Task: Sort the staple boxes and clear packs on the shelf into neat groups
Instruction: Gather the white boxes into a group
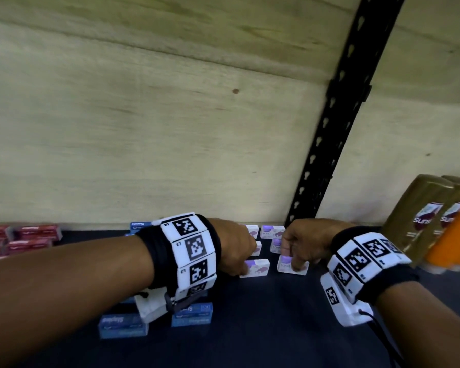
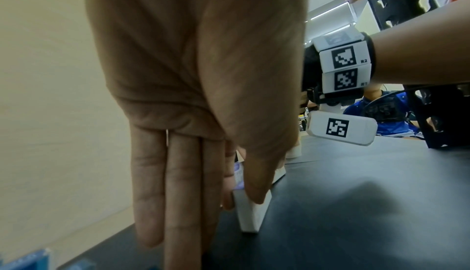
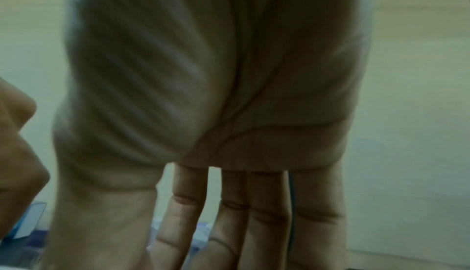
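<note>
Several small white-and-purple staple boxes stand in rows on the dark shelf (image 1: 263,328) by the back panel. My left hand (image 1: 243,265) is at the front left box (image 1: 259,268). The left wrist view shows thumb and index finger of the left hand (image 2: 240,199) pinching that box (image 2: 250,218), with the other fingers straight. My right hand (image 1: 292,257) reaches down on the front right box (image 1: 304,268), thumb behind it and fingers in front. In the right wrist view the right hand (image 3: 229,234) hides the box. Blue staple boxes (image 1: 122,326) sit under my left forearm.
Red boxes (image 1: 24,237) are grouped at the far left. Gold bottles (image 1: 420,216) and an orange bottle (image 1: 454,243) stand at the right. A black slotted upright (image 1: 329,144) rises behind the white boxes. A wooden panel (image 1: 144,128) closes the back.
</note>
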`<state>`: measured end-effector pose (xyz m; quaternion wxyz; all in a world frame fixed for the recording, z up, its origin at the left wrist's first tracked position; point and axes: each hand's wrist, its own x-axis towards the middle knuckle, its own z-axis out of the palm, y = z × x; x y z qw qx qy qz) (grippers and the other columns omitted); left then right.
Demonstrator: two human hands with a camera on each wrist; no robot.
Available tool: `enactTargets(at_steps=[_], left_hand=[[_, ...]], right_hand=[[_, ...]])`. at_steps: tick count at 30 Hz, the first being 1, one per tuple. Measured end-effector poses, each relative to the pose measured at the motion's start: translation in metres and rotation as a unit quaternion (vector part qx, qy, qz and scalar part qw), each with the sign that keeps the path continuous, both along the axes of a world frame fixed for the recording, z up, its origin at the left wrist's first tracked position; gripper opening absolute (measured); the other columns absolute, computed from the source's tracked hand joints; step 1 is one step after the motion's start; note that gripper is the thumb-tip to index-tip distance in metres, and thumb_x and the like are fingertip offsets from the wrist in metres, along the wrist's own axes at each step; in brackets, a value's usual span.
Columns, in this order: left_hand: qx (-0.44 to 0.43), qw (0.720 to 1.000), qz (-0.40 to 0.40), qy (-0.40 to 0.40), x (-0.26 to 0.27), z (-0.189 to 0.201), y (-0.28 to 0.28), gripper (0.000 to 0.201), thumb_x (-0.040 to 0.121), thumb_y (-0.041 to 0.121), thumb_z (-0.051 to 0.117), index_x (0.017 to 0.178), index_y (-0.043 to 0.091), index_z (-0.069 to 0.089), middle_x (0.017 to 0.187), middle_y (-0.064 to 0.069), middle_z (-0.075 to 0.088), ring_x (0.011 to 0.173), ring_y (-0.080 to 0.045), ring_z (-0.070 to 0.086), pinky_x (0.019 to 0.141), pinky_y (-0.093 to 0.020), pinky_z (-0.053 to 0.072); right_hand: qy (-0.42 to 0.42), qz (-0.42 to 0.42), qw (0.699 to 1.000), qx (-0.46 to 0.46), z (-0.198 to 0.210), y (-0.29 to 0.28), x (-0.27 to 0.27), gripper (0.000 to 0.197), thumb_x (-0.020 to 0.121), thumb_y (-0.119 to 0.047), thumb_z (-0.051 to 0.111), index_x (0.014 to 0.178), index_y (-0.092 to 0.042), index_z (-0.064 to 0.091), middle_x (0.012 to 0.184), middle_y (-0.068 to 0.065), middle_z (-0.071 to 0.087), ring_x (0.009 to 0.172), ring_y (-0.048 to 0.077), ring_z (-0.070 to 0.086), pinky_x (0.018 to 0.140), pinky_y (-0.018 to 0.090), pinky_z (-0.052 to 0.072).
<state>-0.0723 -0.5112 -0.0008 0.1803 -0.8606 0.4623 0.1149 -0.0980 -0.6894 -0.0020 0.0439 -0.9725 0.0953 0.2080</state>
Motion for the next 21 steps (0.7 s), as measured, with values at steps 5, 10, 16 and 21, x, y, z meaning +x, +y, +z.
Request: enactTargets(at_steps=[5, 10, 16, 21], left_hand=[[-0.012, 0.999, 0.026, 0.020, 0.004, 0.004, 0.005, 0.047, 0.096, 0.051, 0.048, 0.121, 0.013, 0.059, 0.118, -0.006, 0.060, 0.097, -0.023, 0.058, 0.072, -0.031, 0.043], [-0.081, 0.994, 0.056, 0.042, 0.012, 0.026, 0.029, 0.041, 0.093, 0.053, 0.053, 0.111, 0.018, 0.062, 0.106, -0.001, 0.065, 0.092, -0.019, 0.061, 0.069, -0.028, 0.045], [-0.123, 0.987, 0.106, 0.020, 0.018, 0.061, 0.095, 0.037, 0.093, 0.054, 0.053, 0.111, 0.023, 0.059, 0.102, 0.006, 0.063, 0.088, -0.015, 0.058, 0.074, -0.029, 0.043], [-0.120, 0.979, 0.164, -0.016, 0.014, 0.076, 0.172, 0.033, 0.092, 0.056, 0.053, 0.108, 0.027, 0.060, 0.100, 0.009, 0.061, 0.093, -0.016, 0.057, 0.079, -0.031, 0.044]], right_hand=[[-0.005, -0.005, 1.000, 0.009, 0.003, 0.000, 0.000, 0.025, 0.072, -0.012, 0.083, 0.088, -0.024, 0.068, 0.073, -0.011, 0.062, 0.065, 0.008, 0.056, 0.068, 0.025, 0.050], [-0.033, -0.012, 0.999, 0.009, 0.020, 0.006, -0.002, 0.025, 0.070, -0.023, 0.086, 0.084, -0.027, 0.066, 0.084, -0.009, 0.067, 0.085, 0.015, 0.064, 0.088, 0.033, 0.054], [-0.091, 0.040, 0.995, 0.004, 0.047, 0.055, -0.004, 0.019, 0.080, -0.040, 0.076, 0.092, -0.028, 0.068, 0.088, -0.011, 0.068, 0.084, 0.011, 0.066, 0.086, 0.032, 0.054], [-0.104, 0.110, 0.988, 0.004, 0.068, 0.123, 0.005, 0.017, 0.084, -0.041, 0.071, 0.093, -0.028, 0.065, 0.088, -0.012, 0.065, 0.074, 0.005, 0.057, 0.077, 0.028, 0.047]])
